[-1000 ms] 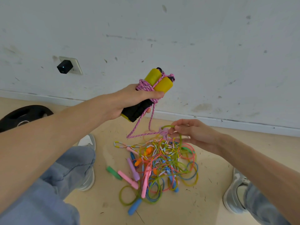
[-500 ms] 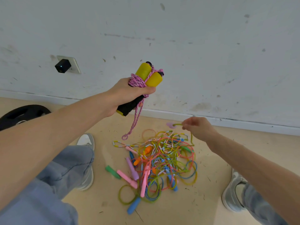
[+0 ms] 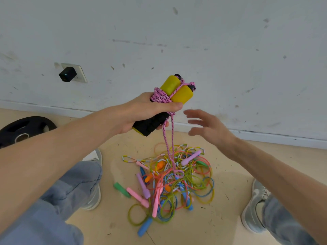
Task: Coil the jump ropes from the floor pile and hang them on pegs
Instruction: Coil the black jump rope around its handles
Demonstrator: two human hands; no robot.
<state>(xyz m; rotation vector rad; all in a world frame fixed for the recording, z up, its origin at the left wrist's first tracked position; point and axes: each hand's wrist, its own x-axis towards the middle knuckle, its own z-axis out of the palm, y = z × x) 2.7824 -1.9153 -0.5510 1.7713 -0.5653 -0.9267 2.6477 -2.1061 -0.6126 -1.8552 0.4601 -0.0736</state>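
Note:
My left hand grips a pink braided jump rope by its two yellow-and-black handles, with rope wound around them. A loose pink loop hangs from the bundle down to the pile. My right hand hovers just right of the handles with fingers spread, holding nothing. On the floor below lies a tangled pile of jump ropes in green, pink, blue, orange and beaded cords, with several coloured handles. No pegs are visible.
A white scuffed wall with a socket and black plug stands behind. A black weight plate lies at the left. My shoes and jeans-clad legs flank the pile on the beige floor.
My right hand let go of a green rope over the pile, rose and opened near the handles. The pink loop now hangs straight down to the pile.

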